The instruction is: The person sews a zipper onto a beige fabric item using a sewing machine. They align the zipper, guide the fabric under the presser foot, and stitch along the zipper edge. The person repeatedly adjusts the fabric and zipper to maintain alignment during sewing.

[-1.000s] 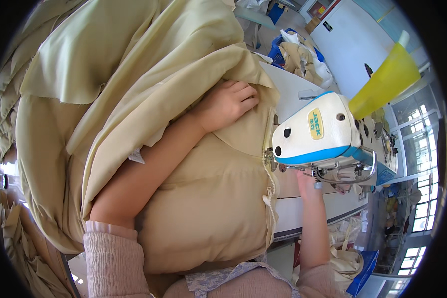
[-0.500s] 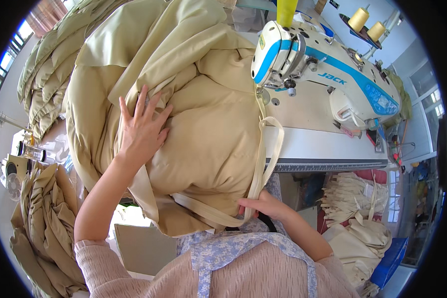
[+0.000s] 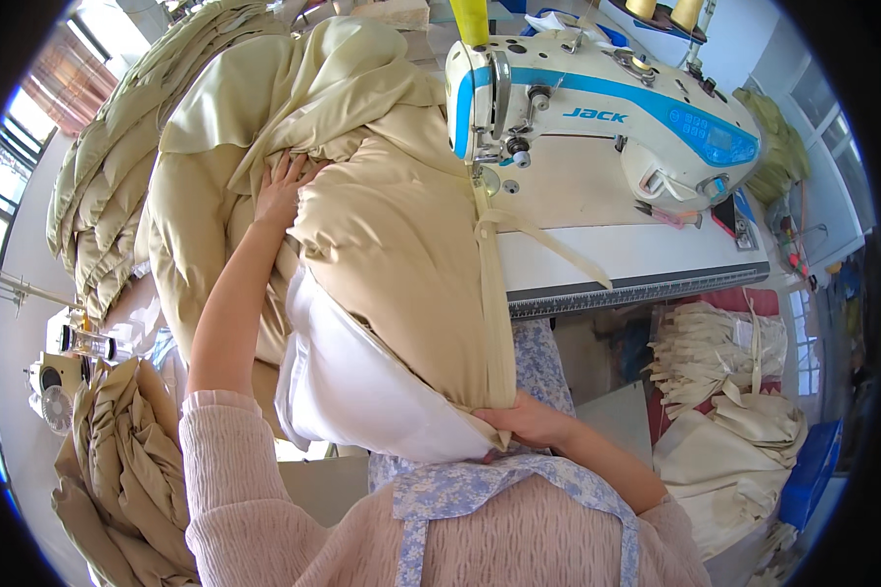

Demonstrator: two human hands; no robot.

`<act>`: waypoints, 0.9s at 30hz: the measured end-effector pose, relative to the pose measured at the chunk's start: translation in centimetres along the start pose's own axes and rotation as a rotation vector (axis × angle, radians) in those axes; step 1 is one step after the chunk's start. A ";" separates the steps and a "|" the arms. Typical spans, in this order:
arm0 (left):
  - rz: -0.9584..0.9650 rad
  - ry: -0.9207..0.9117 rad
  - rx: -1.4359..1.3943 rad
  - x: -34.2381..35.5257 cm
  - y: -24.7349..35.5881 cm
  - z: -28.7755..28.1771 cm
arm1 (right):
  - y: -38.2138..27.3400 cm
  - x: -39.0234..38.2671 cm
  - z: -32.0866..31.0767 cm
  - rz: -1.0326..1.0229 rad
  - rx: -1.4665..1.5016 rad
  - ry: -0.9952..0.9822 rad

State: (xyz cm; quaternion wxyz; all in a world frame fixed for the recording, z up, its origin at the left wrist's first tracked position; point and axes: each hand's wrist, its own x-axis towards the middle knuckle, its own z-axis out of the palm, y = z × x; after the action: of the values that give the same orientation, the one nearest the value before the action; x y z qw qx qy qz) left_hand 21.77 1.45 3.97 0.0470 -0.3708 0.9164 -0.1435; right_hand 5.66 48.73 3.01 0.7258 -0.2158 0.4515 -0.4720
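A puffy beige padded jacket (image 3: 401,245) lies over the sewing table's left part and hangs off its near edge. Its lower part is folded so that white lining (image 3: 362,391) shows. My left hand (image 3: 280,198) rests on the jacket's far left part, fingers apart, the tips against a fold. A pale zipper tape (image 3: 496,333) runs along the jacket's right edge, from beneath the needle of the white and blue sewing machine (image 3: 597,93) down to my right hand (image 3: 536,421). That hand pinches the jacket's lower corner at the tape. A loose strip (image 3: 558,252) sticks out rightward over the table.
Stacked padded beige pieces (image 3: 108,186) stand at the far left, with draped beige fabric (image 3: 122,440) nearer. A ruler strip (image 3: 646,287) edges the table. Tweezers and a pink-handled tool (image 3: 671,217) lie by the machine. Bundled cream pieces (image 3: 705,357) sit at the right.
The jacket's lower part has turned over, exposing white lining. The zipper tape, looped before, now runs straight down. My left hand has moved away from me; my right hand now holds the corner.
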 end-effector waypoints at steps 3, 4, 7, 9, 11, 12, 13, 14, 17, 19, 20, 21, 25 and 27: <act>0.048 0.052 -0.065 0.6 -0.9 1.1 | 7.9 5.9 -5.5 0.141 -0.340 0.222; 0.050 0.080 -0.091 0.5 -1.5 0.8 | 8.0 6.1 -4.9 0.099 -0.368 0.241; -0.069 -0.209 -0.170 0.3 -0.4 -5.0 | 8.0 6.4 -4.6 -0.008 -0.533 0.262; -0.048 0.373 -0.122 -2.8 6.4 -10.3 | 8.1 6.3 -4.9 -0.029 -0.655 0.251; 0.269 0.657 -0.515 -4.8 13.4 -12.8 | 7.7 6.5 -5.4 -0.019 -0.762 0.219; 0.378 0.605 -0.702 -5.8 17.6 -12.9 | 9.1 7.1 -5.9 -0.105 -0.748 0.244; 0.485 0.549 -0.887 -6.6 20.2 -12.2 | 9.0 7.0 -6.0 -0.073 -0.763 0.205; 0.508 0.546 -0.786 -6.9 20.8 -10.2 | 8.6 6.6 -6.3 -0.043 -0.781 0.170; 0.548 0.513 -0.589 -7.5 20.8 -4.8 | 1.9 3.0 -3.8 0.139 -1.173 0.186; 0.551 0.493 -0.627 -8.0 19.4 -4.4 | -3.4 0.7 -2.4 0.103 -1.369 0.395; 0.530 0.488 -0.654 -8.2 19.6 -4.8 | -4.5 0.3 -2.3 0.002 -1.373 0.559; 0.495 0.453 -0.691 -8.5 19.9 -5.0 | -5.4 0.6 -2.5 -0.290 -1.425 0.704; 0.397 0.406 -0.755 -7.4 20.7 -5.4 | -9.4 5.5 -2.5 -0.829 -1.604 0.992; 0.354 0.399 -0.742 -6.9 21.5 -5.7 | -8.5 8.0 -4.6 -0.745 -1.678 0.944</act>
State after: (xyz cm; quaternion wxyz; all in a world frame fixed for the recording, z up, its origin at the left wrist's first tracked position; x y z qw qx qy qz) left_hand 11.29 22.22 2.89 -0.2426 -0.1654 0.9461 0.1363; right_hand -1.31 38.29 3.41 -0.1017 -0.5717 0.7790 -0.2365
